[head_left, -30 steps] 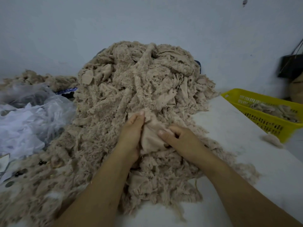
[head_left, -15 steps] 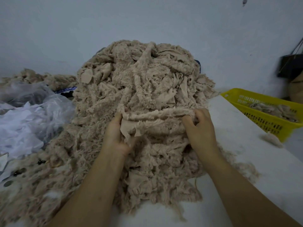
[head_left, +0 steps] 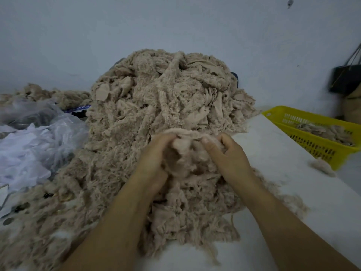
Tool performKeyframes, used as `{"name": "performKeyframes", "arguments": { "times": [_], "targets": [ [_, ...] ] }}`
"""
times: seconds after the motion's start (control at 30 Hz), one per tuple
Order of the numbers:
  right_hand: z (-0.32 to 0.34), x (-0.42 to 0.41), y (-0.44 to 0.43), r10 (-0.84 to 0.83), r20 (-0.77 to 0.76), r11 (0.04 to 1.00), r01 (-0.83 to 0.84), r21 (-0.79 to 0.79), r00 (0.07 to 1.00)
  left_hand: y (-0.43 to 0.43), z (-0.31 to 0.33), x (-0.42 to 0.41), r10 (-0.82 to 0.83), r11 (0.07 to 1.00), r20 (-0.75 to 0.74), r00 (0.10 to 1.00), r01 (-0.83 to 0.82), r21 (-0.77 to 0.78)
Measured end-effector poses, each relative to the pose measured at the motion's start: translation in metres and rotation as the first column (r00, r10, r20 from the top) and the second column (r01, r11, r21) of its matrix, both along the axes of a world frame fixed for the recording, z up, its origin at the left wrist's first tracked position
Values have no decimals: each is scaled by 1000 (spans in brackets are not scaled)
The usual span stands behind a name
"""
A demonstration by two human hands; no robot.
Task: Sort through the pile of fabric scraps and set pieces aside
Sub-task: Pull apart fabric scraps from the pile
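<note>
A tall pile of beige fluffy fabric scraps (head_left: 164,98) fills the middle of the white table (head_left: 293,202) and spreads toward the near left. At the front of the pile, my left hand (head_left: 154,159) and my right hand (head_left: 228,155) both grip one bunched beige scrap (head_left: 187,153), held between them just above the heap. Fingers of both hands curl round its top edge. The scrap is blurred, so its shape is unclear.
A yellow slotted basket (head_left: 316,145) with a few beige scraps stands at the right. One loose tuft (head_left: 322,166) lies on the table before it. Clear plastic bags with white fabric (head_left: 33,145) lie at the left. A dark bag (head_left: 345,79) hangs on the far-right wall.
Both hands had stretched the scrap out wide; now they have come together and bunched it up between them, a little lower and nearer to me.
</note>
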State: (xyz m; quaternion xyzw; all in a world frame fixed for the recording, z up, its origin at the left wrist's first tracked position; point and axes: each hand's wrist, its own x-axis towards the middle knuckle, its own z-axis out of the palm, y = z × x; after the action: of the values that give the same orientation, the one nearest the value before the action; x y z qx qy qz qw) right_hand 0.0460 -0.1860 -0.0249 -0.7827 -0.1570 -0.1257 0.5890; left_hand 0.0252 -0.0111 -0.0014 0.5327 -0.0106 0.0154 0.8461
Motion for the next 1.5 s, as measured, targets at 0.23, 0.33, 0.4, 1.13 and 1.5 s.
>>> {"name": "performKeyframes", "arguments": {
  "times": [0.23,0.33,0.4,1.13,1.5],
  "targets": [
    [3,2,4,-16,-86,998,21,60,996,5,5,-2,-203,940,-75,976,172,-295],
    [7,2,2,8,-206,973,40,229,979,3,2,-1,-59,998,-73,996,56,-41],
    [8,3,1,54,-249,944,32,328,967,-1,-4,-1,-38,931,54,998,16,364],
    [-10,-13,30,271,-47,877,-267,-400,961,0,-8,11,-26,876,-128,991,-39,-481],
    [-5,-11,22,207,54,944,-185,-274,977,-2,-4,9,8,855,-110,994,-64,-515]
  ]
}}
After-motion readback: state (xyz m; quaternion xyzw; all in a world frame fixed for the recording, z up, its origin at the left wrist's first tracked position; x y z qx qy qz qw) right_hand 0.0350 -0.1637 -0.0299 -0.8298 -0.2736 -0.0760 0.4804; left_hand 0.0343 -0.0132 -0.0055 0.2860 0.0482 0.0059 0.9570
